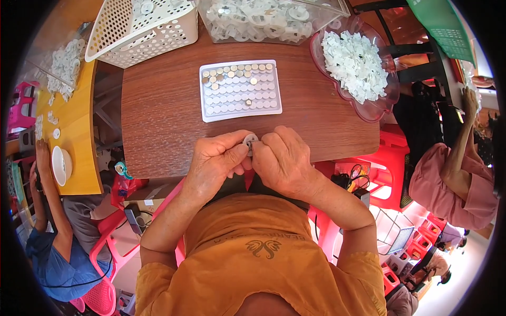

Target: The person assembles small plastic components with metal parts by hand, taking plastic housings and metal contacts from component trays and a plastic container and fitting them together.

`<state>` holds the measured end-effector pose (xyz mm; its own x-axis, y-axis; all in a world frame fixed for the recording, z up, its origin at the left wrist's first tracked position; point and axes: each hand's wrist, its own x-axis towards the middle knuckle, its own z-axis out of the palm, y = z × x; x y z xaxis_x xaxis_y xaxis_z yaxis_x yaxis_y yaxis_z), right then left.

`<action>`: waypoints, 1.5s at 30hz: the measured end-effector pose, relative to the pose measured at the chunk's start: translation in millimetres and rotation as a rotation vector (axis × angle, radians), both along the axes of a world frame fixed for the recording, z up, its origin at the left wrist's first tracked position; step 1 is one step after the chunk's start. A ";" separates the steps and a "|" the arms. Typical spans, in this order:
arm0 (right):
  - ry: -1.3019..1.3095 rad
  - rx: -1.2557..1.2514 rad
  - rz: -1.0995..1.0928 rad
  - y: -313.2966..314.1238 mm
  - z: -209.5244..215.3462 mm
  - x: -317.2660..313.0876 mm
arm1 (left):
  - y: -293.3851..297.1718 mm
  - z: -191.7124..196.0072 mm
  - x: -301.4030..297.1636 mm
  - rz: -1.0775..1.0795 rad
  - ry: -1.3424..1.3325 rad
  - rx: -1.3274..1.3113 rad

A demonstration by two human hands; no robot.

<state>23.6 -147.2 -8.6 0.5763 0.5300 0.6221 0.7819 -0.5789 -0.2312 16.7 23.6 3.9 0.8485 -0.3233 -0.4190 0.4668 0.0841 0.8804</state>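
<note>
My left hand (213,160) and my right hand (284,158) meet at the near edge of a brown wooden table (158,116). Together they pinch a small white round part (250,140) between the fingertips. Just beyond the hands lies a white tray (240,90) with rows of round pockets; several hold small metal discs, mostly along its far row. My fingers hide most of the white part.
A pink scalloped bowl (369,108) of small white pieces sits at the right. A clear bin of white rings (263,21) and a white perforated basket (142,26) stand at the far edge. Other people sit at the left (52,247) and right (448,179), among red stools.
</note>
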 end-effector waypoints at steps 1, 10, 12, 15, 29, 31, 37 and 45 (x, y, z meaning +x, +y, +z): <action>0.001 0.000 0.000 -0.2 0.6 0.1 | 0.1 0.1 -0.6 -0.017 -0.008 0.021; 0.139 -0.063 0.113 -4.5 5.5 3.7 | 1.5 -2.9 -5.1 -0.051 -0.044 0.009; 0.170 0.064 0.145 -4.1 2.5 6.0 | 1.4 -3.0 -5.8 -0.049 -0.062 -0.008; 0.255 0.106 0.120 -4.2 3.5 4.6 | 3.9 -4.9 -6.4 -0.069 -0.030 0.012; 1.314 0.724 -0.153 -11.4 16.8 4.7 | 8.4 -5.6 -1.8 -0.005 -0.016 -0.143; 1.311 0.734 -0.165 -11.3 15.9 4.8 | 7.9 -5.7 -0.8 -0.001 -0.008 -0.149; 1.337 0.760 -0.172 -9.2 17.2 3.6 | 3.6 -4.4 -1.1 0.027 0.012 -0.162; 1.138 0.819 -0.238 3.6 8.8 -6.0 | -4.2 -4.2 -7.5 0.072 0.014 -0.191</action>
